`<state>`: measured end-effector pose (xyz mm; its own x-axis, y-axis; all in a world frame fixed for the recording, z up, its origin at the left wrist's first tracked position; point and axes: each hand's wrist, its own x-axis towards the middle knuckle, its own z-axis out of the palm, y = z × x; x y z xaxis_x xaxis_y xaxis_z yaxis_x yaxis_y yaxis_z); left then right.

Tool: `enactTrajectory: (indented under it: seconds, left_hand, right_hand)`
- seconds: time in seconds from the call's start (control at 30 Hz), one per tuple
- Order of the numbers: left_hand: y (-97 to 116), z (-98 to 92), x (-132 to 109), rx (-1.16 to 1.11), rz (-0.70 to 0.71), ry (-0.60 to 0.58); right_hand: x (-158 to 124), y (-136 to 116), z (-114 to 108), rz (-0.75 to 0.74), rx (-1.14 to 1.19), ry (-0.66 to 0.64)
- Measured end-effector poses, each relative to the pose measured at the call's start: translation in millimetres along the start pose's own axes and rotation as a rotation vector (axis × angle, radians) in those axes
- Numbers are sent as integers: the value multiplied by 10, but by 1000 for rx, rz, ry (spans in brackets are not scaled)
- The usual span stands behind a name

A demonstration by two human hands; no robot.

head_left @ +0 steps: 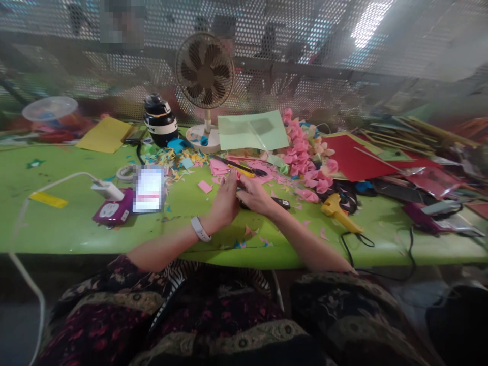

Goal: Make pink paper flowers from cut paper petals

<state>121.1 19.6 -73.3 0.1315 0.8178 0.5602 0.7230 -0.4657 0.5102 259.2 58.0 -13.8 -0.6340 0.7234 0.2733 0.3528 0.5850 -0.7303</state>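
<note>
My left hand (225, 199), with a pale band on its wrist, meets my right hand (253, 194) over the middle of the table. A bit of pink paper (239, 175) shows between the fingers of both hands, which are closed around it. Much of it is hidden. Just beyond the fingertips lie a black-and-yellow tool (242, 170) and pink paper scraps (218, 165). Beneath my right hand, a dark object with a white label (282, 204) is partly covered. To the right is a heap of pink paper flowers (297, 145).
A yellow glue gun (340, 213) with a black cord lies at right. At left are a lit phone (149, 189), a purple box (113, 209) with a plugged-in charger and a white cable. A fan (206, 76) and black bottle (161, 122) stand behind. Red paper (348, 158) lies at right.
</note>
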Motion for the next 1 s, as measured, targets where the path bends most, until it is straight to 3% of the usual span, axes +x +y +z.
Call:
enactTrajectory:
  seconds: [0.17,0.27,0.37,0.57,0.77,1.0]
  left_hand:
    - [-36,77,-34,27,51,55]
    - [-81,33,14,-41,19,17]
    - [-114,-85,109,-221,-80,-68]
    - [-92,-300,286,-551,-313,16]
    - [-142,-284,334,-806,-319,17]
    - [-247,-261,371,-831,-359,114]
  right_hand:
    - [-46,-100,-29,-21,68,-84]
    - [1,-22,-65,-19,35,-97]
    - [79,92,-113,16,58,-51]
    - [150,243,-145,103,210,94]
    - [148,295,-83,108,298,180]
    - [134,218,-64,96,396,259]
